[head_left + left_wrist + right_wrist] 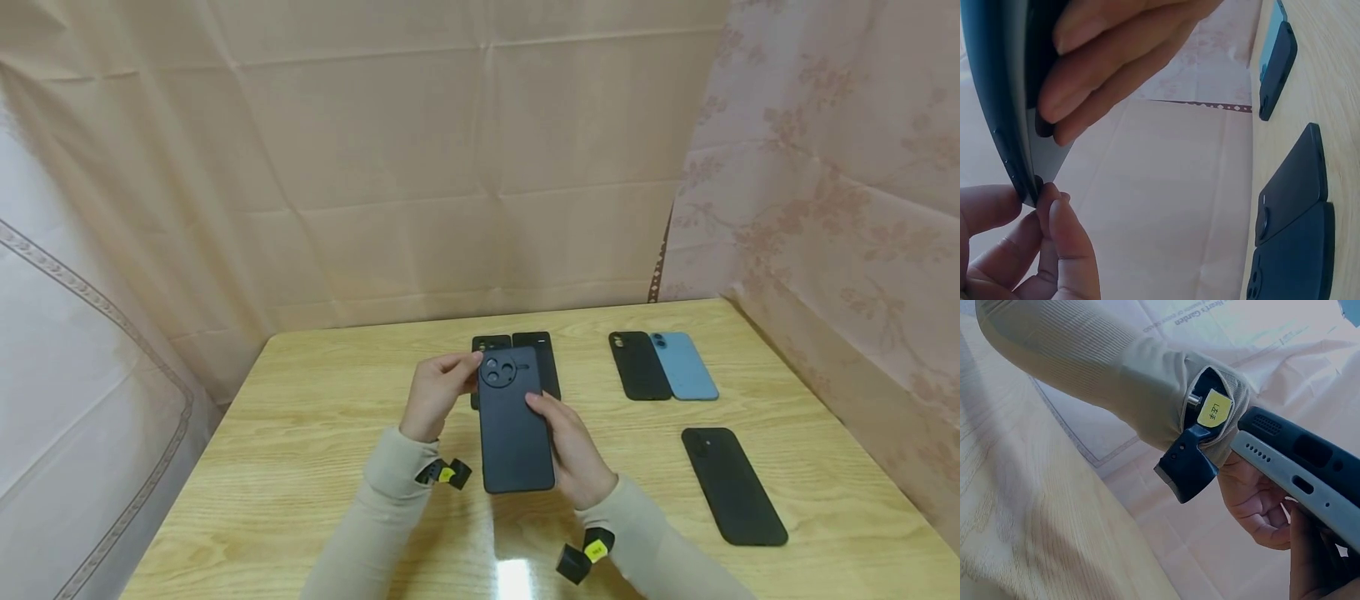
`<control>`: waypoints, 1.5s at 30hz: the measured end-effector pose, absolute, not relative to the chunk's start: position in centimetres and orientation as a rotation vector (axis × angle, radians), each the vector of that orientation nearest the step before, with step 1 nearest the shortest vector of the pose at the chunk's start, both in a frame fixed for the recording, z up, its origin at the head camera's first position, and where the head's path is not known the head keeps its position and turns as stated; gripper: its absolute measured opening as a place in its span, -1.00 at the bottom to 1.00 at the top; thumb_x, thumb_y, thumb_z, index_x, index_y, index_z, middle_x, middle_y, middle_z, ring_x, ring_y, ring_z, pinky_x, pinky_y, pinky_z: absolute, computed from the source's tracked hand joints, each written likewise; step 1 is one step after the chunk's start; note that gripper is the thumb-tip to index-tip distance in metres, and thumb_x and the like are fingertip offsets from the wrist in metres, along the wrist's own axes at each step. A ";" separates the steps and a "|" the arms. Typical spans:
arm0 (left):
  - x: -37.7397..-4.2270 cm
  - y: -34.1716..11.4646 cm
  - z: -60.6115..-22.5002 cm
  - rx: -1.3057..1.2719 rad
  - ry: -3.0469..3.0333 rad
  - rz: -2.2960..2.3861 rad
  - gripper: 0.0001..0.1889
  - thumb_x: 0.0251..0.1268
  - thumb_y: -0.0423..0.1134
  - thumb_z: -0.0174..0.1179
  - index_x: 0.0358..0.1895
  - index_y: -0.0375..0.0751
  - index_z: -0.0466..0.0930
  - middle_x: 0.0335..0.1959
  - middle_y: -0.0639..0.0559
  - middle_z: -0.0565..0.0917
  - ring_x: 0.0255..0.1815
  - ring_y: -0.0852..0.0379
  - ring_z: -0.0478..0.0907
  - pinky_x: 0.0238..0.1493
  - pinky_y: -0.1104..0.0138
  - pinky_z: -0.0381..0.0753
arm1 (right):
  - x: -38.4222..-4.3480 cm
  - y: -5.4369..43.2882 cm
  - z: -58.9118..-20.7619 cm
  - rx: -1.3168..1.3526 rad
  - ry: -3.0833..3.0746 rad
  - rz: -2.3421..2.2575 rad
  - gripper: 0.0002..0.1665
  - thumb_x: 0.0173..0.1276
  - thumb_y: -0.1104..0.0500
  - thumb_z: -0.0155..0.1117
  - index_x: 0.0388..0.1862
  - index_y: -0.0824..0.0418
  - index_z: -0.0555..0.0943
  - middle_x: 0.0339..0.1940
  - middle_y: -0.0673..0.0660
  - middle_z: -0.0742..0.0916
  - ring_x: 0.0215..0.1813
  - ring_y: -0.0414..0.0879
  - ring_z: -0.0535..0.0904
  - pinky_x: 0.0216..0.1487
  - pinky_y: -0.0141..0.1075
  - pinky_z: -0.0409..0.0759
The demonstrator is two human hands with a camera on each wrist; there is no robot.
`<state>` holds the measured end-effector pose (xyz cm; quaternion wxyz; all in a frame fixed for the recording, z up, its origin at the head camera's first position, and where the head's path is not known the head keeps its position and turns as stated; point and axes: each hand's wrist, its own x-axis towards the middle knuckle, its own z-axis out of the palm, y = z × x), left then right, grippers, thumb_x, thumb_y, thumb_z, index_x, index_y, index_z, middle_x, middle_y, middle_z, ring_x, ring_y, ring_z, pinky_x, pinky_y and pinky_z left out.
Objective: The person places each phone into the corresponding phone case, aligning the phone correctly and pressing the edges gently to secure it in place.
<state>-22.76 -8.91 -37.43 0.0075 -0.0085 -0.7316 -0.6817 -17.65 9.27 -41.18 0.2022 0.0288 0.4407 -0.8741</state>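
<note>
A dark phone case (513, 433) with a round camera opening is held up over the table, its back toward the head camera. Behind it lies a grey-edged phone (1282, 475); in the right wrist view their bottom edges sit apart, the phone not flush in the case. My left hand (442, 387) pinches the upper left corner beside the camera ring, seen close up in the left wrist view. My right hand (573, 450) grips the right side, thumb on the case's back and fingers (1097, 69) behind against the phone.
Behind the held case lie another black case (475, 402) and a dark phone (551, 375), side by side. Farther right are a black case (640, 367) and a blue phone (686, 367). A black phone in a case or similar (735, 487) lies nearer on the right. Curtains surround the wooden table (300, 467).
</note>
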 end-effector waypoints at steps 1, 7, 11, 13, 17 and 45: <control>-22.8 -8.9 -37.5 -0.020 -2.284 -2.144 -0.75 0.35 -0.20 0.24 -0.11 -0.33 0.74 -0.43 0.09 0.71 -0.43 0.23 0.62 -0.04 0.04 0.70 | -17.7 9.3 -41.2 0.087 1.237 -2.441 -0.43 0.52 0.02 0.04 0.45 0.08 0.28 0.11 -0.03 0.65 0.11 -0.19 0.61 0.14 -0.28 0.61; -22.8 -8.9 -37.6 0.002 -2.278 -2.172 -0.72 0.37 -0.18 0.23 -0.07 -0.36 0.72 -0.42 0.11 0.69 -0.42 0.24 0.59 -0.09 0.13 0.70 | -17.8 9.2 -41.3 0.111 1.270 -2.441 -0.42 0.49 -0.02 0.07 0.44 0.04 0.29 0.19 -0.01 0.61 0.15 -0.19 0.59 0.16 -0.29 0.59; -22.7 -8.9 -37.7 -0.007 -2.282 -2.216 -0.71 0.38 -0.18 0.21 -0.02 -0.33 0.71 -0.39 0.10 0.69 -0.38 0.24 0.61 -0.14 0.26 0.68 | -17.9 9.2 -41.4 0.099 1.279 -2.453 -0.39 0.51 -0.02 0.06 0.47 0.06 0.25 0.20 -0.02 0.59 0.15 -0.21 0.57 0.15 -0.31 0.59; -22.5 -8.9 -37.7 -0.026 -2.298 -2.224 -0.71 0.40 -0.19 0.20 0.03 -0.30 0.69 -0.31 0.08 0.70 -0.34 0.24 0.61 -0.10 0.26 0.68 | -17.9 9.3 -41.4 0.102 1.279 -2.463 -0.38 0.52 -0.02 0.04 0.48 0.07 0.23 0.18 -0.04 0.59 0.14 -0.22 0.57 0.13 -0.33 0.59; -21.9 -9.0 -37.9 -0.055 -2.318 -2.243 -0.68 0.40 -0.21 0.19 0.13 -0.26 0.63 -0.14 -0.02 0.71 -0.25 0.23 0.64 0.05 0.14 0.66 | -18.0 9.6 -41.2 0.113 1.273 -2.478 -0.39 0.52 -0.01 0.03 0.47 0.07 0.23 0.15 -0.06 0.60 0.13 -0.23 0.56 0.12 -0.35 0.58; -17.7 -9.0 -40.5 -0.419 -2.606 -2.265 -0.62 0.32 -0.04 0.27 -0.08 -0.34 0.67 -0.39 0.10 0.66 -0.32 0.14 0.64 -0.15 0.26 0.72 | -19.0 11.5 -40.0 0.158 1.240 -2.562 -0.42 0.57 -0.06 -0.04 0.49 -0.02 0.20 0.21 -0.07 0.54 0.14 -0.27 0.55 0.19 -0.37 0.58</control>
